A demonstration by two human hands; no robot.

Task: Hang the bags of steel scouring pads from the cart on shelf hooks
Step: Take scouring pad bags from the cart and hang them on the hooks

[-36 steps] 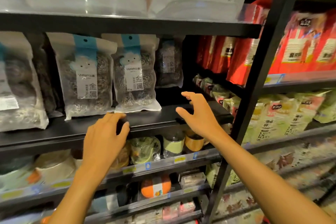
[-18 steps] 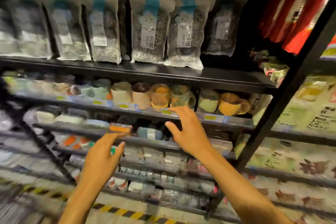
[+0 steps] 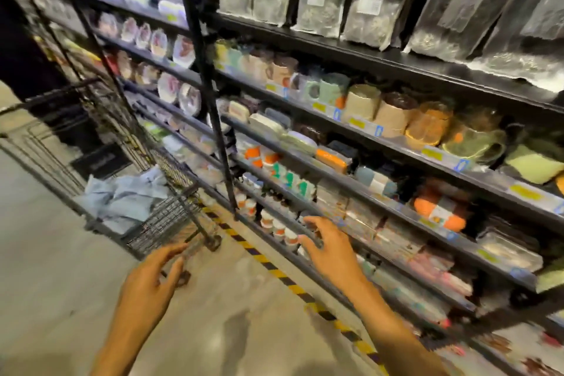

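Both hands empty, low between cart and shelving

The left hand [image 3: 149, 281] is loose, fingers lightly bent, nothing in it, reaching out over the grey concrete floor [image 3: 61, 299] towards the near corner of the black wire-mesh cart [image 3: 164, 220]. The right hand [image 3: 329, 250] is free too, fingers spread in front of the lowest shelf rails; contact with them I cannot tell. Up top, the clear bags of silvery steel scouring pads [image 3: 369, 0] hang side by side in a row. Each one's long axis runs top to bottom, with the lower end pointing down at the black shelf board [image 3: 351, 53] just beneath. Inside the cart lies a pale blue crumpled heap [image 3: 128, 195], too blurred to identify. A yellow-and-black striped tape line [image 3: 274, 272] runs along the floor at the foot of the shelving.
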